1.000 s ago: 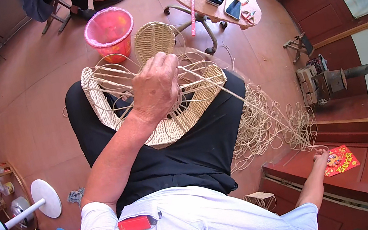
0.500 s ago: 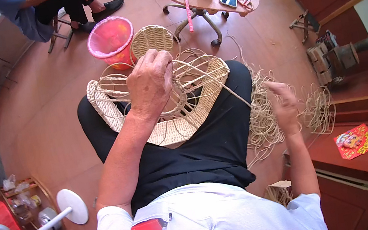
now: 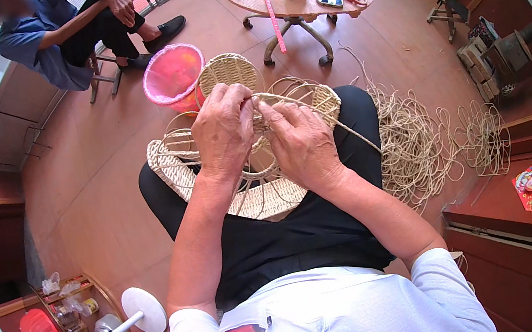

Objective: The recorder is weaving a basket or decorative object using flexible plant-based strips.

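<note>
Our right hand (image 3: pixel 304 141) has come back from the cane pile (image 3: pixel 419 146) to join the left hand (image 3: pixel 225 130), both now pinching strands on the lap-held basket (image 3: pixel 264 198), so weaving resumes.

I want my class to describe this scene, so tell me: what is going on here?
A seated person is weaving a half-made wicker basket that rests on their lap. The left hand and the right hand are both on the work, pinching pale cane strands near its upper edge. A heap of loose cane lies on the floor to the person's right. A finished round wicker piece and a pink bucket stand in front, and another person sits farther off.
</note>
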`<state>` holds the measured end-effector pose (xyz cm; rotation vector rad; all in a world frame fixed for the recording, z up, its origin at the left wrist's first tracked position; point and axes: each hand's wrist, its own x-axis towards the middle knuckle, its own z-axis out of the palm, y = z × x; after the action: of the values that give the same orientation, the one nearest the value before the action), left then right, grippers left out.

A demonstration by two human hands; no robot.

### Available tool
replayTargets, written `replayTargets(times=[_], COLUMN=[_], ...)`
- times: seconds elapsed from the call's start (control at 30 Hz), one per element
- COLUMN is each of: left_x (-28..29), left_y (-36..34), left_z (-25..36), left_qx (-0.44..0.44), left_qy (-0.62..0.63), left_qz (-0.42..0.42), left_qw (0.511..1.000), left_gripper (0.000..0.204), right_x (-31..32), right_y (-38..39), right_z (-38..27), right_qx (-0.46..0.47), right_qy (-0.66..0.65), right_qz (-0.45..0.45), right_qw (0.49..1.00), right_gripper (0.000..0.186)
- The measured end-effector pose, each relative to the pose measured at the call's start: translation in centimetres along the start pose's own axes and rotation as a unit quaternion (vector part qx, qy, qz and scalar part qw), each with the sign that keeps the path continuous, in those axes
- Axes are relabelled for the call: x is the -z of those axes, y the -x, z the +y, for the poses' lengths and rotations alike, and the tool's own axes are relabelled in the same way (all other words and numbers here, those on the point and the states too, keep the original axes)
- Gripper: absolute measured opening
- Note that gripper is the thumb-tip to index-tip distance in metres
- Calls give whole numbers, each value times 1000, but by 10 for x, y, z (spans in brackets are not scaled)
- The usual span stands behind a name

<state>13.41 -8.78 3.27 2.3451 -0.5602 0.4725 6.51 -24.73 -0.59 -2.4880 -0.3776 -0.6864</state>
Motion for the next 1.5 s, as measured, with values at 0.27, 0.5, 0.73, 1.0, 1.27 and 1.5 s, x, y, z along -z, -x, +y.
replayTargets(times=[0.27, 0.5, 0.73, 1.0, 1.27, 1.5], left_x=[-4, -15, -19, -9, -8, 15], left_y=[-18, -12, -8, -3, -18, -11], left_z=[-3, 13, 1, -36, -72, -52], left_qx=[-101, -113, -88, -56, -16, 11], left_qy=[-144, -327, -291, 58, 225, 211], left_qz=[9, -17, -73, -90, -149, -177], left_qw=[984, 938, 950, 993, 963, 961], left_gripper=[10, 16, 17, 24, 18, 26], right_x=[-14, -11, -14, -48, -62, -65], right_y=[-2, -3, -4, 2, 3, -2], right_z=[2, 3, 4, 14, 14, 16], right_qx=[-8, -8, 0, 30, -4, -38], right_qy=[-54, -56, -56, -108, -53, -55], right_qz=[2, -15, 22, 105, 165, 151], right_qw=[999, 998, 998, 988, 985, 986], right_gripper=[46, 37, 28, 15, 23, 27])
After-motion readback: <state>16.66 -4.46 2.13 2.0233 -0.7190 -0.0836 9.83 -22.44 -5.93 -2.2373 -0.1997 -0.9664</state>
